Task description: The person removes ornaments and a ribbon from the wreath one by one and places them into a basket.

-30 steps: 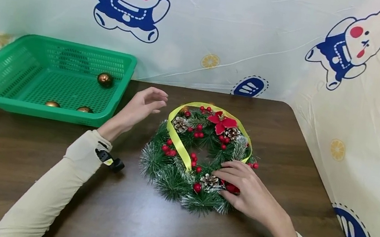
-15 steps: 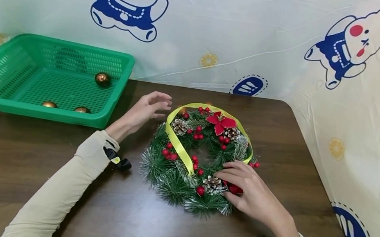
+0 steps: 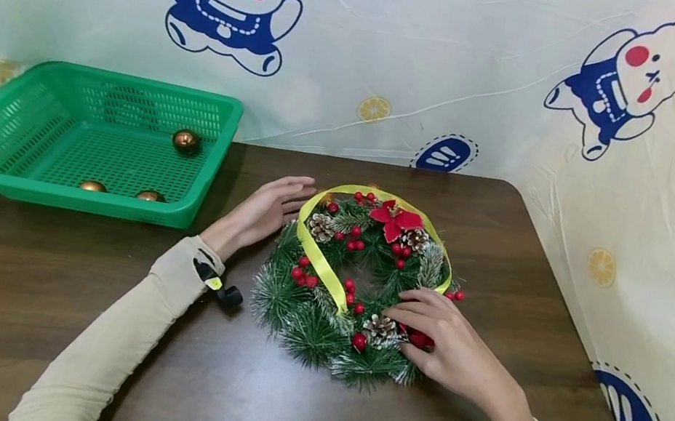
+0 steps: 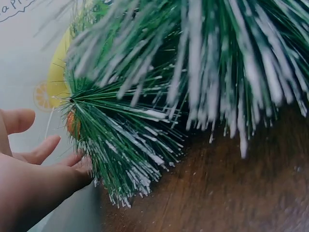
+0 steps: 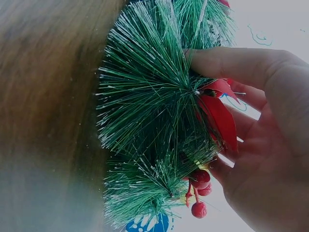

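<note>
A green Christmas wreath (image 3: 311, 335) with white-frosted needles lies on the table, dressed with red berries, pine cones and a red poinsettia (image 3: 395, 220). A yellow ribbon (image 3: 319, 261) loops over its top. My right hand (image 3: 451, 346) holds the wreath's front right, thumb in the needles and fingers over another red flower (image 5: 219, 116), which is partly hidden. At the back left edge, my left hand (image 3: 257, 216) is held sideways with its fingers extended beside the ribbon. In the left wrist view, its fingertips (image 4: 82, 162) come right up to the outer needles.
A green plastic basket (image 3: 215, 162) stands at the back left with a few bronze balls (image 3: 186, 142) inside. A printed curtain (image 3: 365, 38) hangs behind and to the right of the brown wooden table (image 3: 240, 408).
My left hand has moved right, from beside the basket up to the wreath's left edge. The wreath has shifted slightly right and nearer, with my right hand staying on it.
</note>
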Action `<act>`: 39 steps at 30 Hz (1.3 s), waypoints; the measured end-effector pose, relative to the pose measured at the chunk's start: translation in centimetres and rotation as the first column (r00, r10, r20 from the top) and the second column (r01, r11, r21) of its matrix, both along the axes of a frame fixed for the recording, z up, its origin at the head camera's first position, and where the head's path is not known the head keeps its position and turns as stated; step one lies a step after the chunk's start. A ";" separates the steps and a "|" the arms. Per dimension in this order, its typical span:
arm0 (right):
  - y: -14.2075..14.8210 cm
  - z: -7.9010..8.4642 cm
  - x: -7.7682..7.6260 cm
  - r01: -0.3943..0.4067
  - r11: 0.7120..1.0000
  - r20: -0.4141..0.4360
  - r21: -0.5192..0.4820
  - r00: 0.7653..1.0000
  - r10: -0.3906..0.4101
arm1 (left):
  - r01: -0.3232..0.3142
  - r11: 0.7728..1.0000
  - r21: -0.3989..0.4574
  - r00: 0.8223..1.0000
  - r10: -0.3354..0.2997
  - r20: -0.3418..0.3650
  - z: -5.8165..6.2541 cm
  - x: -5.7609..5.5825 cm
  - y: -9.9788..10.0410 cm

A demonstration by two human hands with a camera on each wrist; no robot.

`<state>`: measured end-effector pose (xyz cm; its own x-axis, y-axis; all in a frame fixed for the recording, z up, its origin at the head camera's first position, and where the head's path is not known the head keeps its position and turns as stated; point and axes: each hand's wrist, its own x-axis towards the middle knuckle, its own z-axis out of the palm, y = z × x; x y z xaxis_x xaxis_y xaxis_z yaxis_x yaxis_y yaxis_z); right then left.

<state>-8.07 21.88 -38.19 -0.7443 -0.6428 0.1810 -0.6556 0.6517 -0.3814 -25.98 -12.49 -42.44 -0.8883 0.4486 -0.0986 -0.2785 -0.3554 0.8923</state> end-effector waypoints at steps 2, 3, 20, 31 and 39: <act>0.0 0.0 0.0 0.001 1.000 -0.004 -0.006 1.000 -0.001 | 0.004 1.000 -0.005 1.000 -0.004 -0.011 -0.1 -0.1 0.2; 0.0 0.0 0.0 0.002 1.000 -0.007 -0.009 1.000 -0.002 | 0.006 1.000 -0.014 1.000 -0.006 -0.017 -0.1 -0.2 0.4; 0.1 -0.4 0.0 0.015 1.000 -0.009 -0.027 1.000 -0.015 | -0.086 0.939 -0.333 0.983 0.024 -0.185 -0.1 0.0 1.4; 0.0 -0.4 0.1 0.016 0.999 -0.007 -0.030 1.000 -0.016 | -0.157 0.891 -0.425 0.948 0.015 -0.319 -0.3 0.3 1.6; 0.0 -0.4 0.0 0.010 0.999 -0.012 -0.033 1.000 -0.011 | -0.186 0.903 -0.388 0.947 0.059 -0.315 -0.3 0.3 1.2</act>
<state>-8.05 21.88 -38.64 -0.7486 -0.6285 0.2110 -0.6536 0.6461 -0.3942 -25.68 -11.30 -42.69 -0.9504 0.3103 0.0205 0.0354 0.0423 0.9985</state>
